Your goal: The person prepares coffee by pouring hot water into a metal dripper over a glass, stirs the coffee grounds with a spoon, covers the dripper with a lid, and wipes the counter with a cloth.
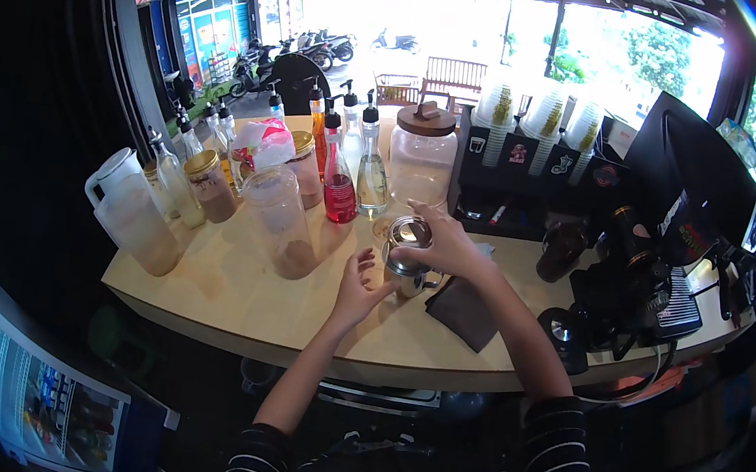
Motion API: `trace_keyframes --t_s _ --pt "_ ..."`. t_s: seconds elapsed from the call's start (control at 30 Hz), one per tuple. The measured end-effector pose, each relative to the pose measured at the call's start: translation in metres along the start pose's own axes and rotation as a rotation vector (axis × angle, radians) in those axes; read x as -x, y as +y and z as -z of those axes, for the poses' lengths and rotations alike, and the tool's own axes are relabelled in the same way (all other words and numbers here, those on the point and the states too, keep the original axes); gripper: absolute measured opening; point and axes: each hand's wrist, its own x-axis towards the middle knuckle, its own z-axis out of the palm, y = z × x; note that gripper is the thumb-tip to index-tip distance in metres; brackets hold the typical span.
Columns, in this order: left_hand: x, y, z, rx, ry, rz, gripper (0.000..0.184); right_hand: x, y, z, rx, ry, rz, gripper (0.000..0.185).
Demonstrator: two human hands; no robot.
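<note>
In the head view, a shiny metal cup with a side handle [408, 284] stands on the counter in front of me. My right hand [452, 246] grips a round shiny metal piece [411, 231] at the top of this cup from above; whether it is a lid or a second small cup, I cannot tell. Just left of the cup, my left hand [360, 293] is open, its fingers spread and its thumb close to the cup's side. A dark folded cloth [463, 312] lies right of the cup. A clear jar with brown powder at its bottom [281, 222] stands to the left, uncapped.
Pump bottles, one with red syrup [339, 191], line the back left. A cloudy pitcher [139, 217] stands at the left edge. Behind the cup is a large wooden-lidded jar [422, 158]. A black rack with stacked cups [531, 160] and coffee equipment [628, 287] occupy the right.
</note>
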Motion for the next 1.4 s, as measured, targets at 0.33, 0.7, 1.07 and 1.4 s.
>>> trace_keyframes --t_s 0.33,0.7,1.07,1.4 --pt "-0.029 0.011 -0.03 -0.041 -0.136 -0.043 0.09 0.106 0.103 0.011 0.055 0.176 -0.267 0.055" --pt "-0.046 0.054 -0.023 0.072 -0.074 -0.162 0.056 0.138 0.095 -0.052 0.272 0.239 -0.188 0.048" --pt "-0.084 0.08 -0.136 0.054 -0.254 -0.195 0.069 0.121 0.083 -0.084 0.196 0.394 -0.113 0.045" --pt "-0.101 0.061 -0.234 0.05 -0.186 -0.247 0.074 0.132 0.071 -0.065 0.18 0.445 -0.074 0.035"
